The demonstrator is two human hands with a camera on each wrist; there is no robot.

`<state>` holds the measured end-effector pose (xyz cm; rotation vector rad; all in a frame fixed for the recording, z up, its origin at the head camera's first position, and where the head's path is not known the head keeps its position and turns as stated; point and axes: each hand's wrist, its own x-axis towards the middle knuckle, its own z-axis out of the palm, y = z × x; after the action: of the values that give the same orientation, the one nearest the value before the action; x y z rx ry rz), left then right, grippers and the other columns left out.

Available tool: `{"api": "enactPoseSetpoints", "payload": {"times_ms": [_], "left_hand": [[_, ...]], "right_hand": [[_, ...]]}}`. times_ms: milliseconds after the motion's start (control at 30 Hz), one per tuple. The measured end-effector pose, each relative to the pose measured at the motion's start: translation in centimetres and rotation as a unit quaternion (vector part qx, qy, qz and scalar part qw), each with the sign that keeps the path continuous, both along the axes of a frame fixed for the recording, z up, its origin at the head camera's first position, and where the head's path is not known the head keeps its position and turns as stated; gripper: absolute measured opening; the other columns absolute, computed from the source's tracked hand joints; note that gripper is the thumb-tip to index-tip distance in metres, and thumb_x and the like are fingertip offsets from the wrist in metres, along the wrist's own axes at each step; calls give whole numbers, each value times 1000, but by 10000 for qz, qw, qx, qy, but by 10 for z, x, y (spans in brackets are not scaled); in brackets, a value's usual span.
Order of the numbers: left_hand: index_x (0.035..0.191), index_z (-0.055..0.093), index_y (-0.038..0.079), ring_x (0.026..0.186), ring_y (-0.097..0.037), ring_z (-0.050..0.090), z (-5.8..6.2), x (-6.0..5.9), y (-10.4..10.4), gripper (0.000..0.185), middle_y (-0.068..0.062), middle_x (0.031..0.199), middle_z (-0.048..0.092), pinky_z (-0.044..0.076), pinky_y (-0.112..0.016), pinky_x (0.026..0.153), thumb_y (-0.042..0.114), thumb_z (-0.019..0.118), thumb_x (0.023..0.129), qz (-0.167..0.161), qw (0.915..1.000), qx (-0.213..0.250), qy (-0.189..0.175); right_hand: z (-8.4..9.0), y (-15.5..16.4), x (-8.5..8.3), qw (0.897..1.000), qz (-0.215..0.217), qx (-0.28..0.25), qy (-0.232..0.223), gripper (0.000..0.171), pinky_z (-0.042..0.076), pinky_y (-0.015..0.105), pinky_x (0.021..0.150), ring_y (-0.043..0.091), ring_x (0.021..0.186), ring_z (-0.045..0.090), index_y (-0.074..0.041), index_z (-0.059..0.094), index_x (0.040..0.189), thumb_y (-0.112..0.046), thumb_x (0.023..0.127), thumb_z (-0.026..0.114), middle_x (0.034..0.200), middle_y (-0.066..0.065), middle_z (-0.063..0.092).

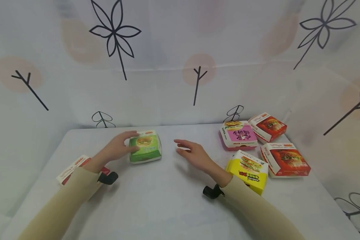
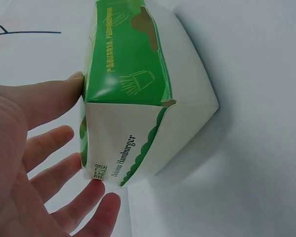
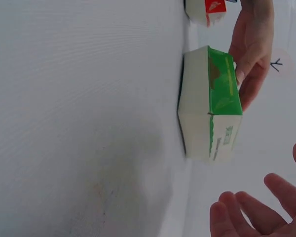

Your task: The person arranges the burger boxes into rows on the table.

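A green and white hamburger box (image 1: 145, 146) sits on the table's far part, left of the middle. My left hand (image 1: 120, 145) is at its left side, the thumb on the top edge near the front and the fingers spread toward the back. In the left wrist view the fingers (image 2: 52, 177) look loosely extended, with some fingertips touching or very near the box (image 2: 128, 54). To the right of the box, my right hand (image 1: 195, 155) hovers above the table, apart from it, fingers loosely bent and holding nothing. The right wrist view shows these fingers (image 3: 256, 212) empty.
A red and white box (image 1: 75, 166) lies partly hidden under my left forearm. At the right are a pink box (image 1: 239, 135), a yellow box (image 1: 249, 171) partly behind my right forearm, and two red burger boxes (image 1: 267, 126), (image 1: 286, 160). A patterned cloth (image 1: 168, 93) hangs behind the table.
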<state>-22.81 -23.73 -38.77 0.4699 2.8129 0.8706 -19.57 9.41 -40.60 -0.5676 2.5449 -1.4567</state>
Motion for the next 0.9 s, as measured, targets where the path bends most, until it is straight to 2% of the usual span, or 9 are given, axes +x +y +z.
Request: {"api": "enactPoseSetpoints", "payload": {"times_ms": [233, 500, 900], "left_hand": [[145, 50, 9, 145, -40, 26, -4, 0, 13, 61, -16, 157, 35, 22, -61, 114, 29, 72, 92, -1, 9998, 214, 49], [145, 50, 8, 145, -38, 26, -10, 3, 23, 60, -12, 159, 32, 38, -56, 107, 31, 71, 93, -102, 9988, 471, 92], [146, 50, 10, 148, -33, 23, -19, 6, 34, 58, -6, 162, 27, 42, -50, 105, 29, 69, 95, 85, 9957, 923, 52]], "right_hand": [[4, -15, -9, 9999, -21, -122, -3, 45, 45, 39, 105, 18, 130, 52, -18, 55, 143, -27, 100, 62, 143, 0, 56], [3, -27, -23, 9996, -259, -60, -124, 44, 44, 40, 106, 19, 132, 50, -23, 55, 143, -30, 100, 61, 143, 1, 55], [-5, -34, -42, 9984, -491, -137, -249, 46, 40, 50, 108, 24, 134, 49, -25, 55, 144, -31, 99, 62, 145, 4, 54]]}}
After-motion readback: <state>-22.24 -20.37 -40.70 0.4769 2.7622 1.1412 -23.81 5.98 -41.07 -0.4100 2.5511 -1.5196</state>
